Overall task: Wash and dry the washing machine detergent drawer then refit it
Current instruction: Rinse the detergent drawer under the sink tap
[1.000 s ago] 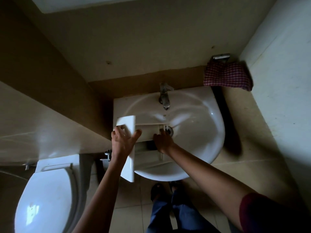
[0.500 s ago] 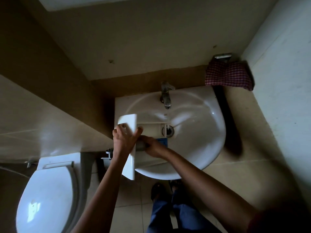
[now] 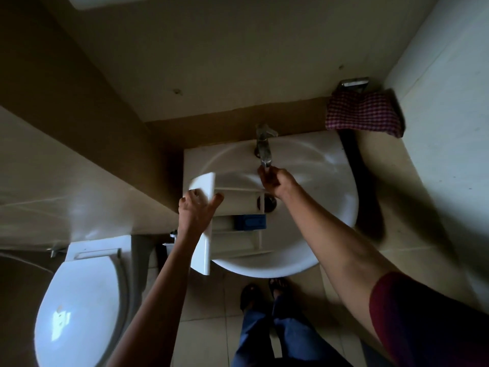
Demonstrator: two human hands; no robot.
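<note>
while over sink [image 3: 350, 197], drawer [image 3: 239, 195] gripped in l hand [image 3: 196, 213]; r hand [image 3: 278, 181] curled at tap [image 3: 263, 147]

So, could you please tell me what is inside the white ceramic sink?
A white plastic detergent drawer with a blue insert lies across it. The drain is partly visible; the drawer covers the rest.

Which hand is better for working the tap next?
Right, probably. The right hand is up at the tap, with its fingers at the spout. The left hand is busy gripping the front of the drawer, holding it over the sink.
</note>
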